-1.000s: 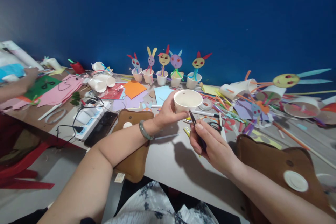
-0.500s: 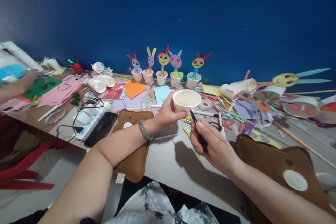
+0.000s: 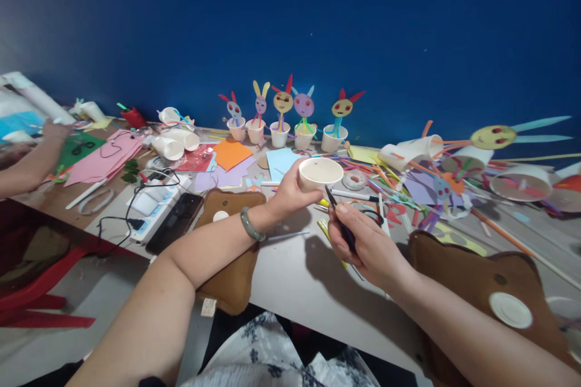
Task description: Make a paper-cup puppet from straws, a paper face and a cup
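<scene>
My left hand (image 3: 293, 190), with a green bangle (image 3: 251, 225) on its wrist, is wrapped round the side of a white paper cup (image 3: 320, 176). The cup is held above the table with its open mouth up, tipped a little towards me. A tiny dark spot shows on its inner far wall. My right hand (image 3: 363, 239) grips dark pointed scissors (image 3: 332, 198), their tip up and just below the cup's right side. Most of the scissors is hidden by my fingers, and whether the tip touches the cup I cannot tell.
Paper cups with rabbit-faced figures (image 3: 304, 106) line the blue wall. Coloured straws (image 3: 365, 176) and more cup figures (image 3: 494, 138) crowd the right. Brown bear-shaped cushions (image 3: 229, 266) flank my arms. A power strip (image 3: 157, 205) and phone (image 3: 176, 224) lie left. Another person's hand (image 3: 55, 131) is far left.
The scissors' tip has drawn slightly down and left, a little apart from where it was at the cup's side. The cup has shifted slightly left. The other person's hand has moved.
</scene>
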The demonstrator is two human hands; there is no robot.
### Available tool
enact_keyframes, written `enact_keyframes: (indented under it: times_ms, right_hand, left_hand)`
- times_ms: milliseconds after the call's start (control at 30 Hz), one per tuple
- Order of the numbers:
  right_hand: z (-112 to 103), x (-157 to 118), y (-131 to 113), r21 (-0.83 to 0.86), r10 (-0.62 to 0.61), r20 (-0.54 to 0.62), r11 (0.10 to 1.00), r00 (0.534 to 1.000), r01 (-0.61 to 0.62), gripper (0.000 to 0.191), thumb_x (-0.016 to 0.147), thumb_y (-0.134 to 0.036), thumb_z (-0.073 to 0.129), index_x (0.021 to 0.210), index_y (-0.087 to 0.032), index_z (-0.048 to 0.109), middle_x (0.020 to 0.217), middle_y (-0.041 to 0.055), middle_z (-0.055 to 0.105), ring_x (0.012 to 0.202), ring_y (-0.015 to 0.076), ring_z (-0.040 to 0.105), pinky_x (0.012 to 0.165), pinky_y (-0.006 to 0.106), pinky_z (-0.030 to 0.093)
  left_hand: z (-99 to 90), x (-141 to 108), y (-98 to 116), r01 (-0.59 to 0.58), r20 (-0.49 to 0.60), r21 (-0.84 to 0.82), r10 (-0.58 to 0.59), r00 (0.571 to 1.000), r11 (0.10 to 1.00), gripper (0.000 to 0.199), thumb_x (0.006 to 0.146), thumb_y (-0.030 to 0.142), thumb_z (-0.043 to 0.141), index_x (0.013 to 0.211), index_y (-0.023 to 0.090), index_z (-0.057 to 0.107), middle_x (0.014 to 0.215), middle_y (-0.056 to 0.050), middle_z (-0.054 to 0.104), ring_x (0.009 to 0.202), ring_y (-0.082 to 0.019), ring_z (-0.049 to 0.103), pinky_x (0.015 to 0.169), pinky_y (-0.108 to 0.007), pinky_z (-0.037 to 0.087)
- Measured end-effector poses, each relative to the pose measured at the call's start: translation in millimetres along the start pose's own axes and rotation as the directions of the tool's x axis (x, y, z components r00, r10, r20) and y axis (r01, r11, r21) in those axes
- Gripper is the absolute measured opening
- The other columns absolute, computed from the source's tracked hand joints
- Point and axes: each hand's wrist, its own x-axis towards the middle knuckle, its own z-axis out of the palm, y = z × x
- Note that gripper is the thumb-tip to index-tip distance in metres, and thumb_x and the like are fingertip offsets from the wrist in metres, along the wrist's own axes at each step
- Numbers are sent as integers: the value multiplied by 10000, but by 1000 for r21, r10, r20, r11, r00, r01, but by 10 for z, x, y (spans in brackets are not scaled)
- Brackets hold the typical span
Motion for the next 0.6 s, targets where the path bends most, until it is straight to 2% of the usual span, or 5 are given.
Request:
enact_keyframes:
  times_ms: [300,600]
  right_hand:
    - [-44,77,88,2,1,-5,1000,1000,-1,451,942,-561,527,674,-199,496,427,-63,414,329,45,267,357,207,194]
    - [-39,111,96,2,-3,-5,1000,1000,3,453,929,-550,546,648,-200,493,430,-62,416,324,43,260,342,208,174]
  left_hand:
    - [23,-3,45,95,-18,-71,-96,995,993,610,634,198,737,1194,157,498,1167,-100,658,1107,-236,623,993,-367,492]
    - [54,-16,72,178,-30,-98,-182,983,979,617,624,165,728,1199,159,507,1188,-88,665,1134,-234,617,1010,-362,484]
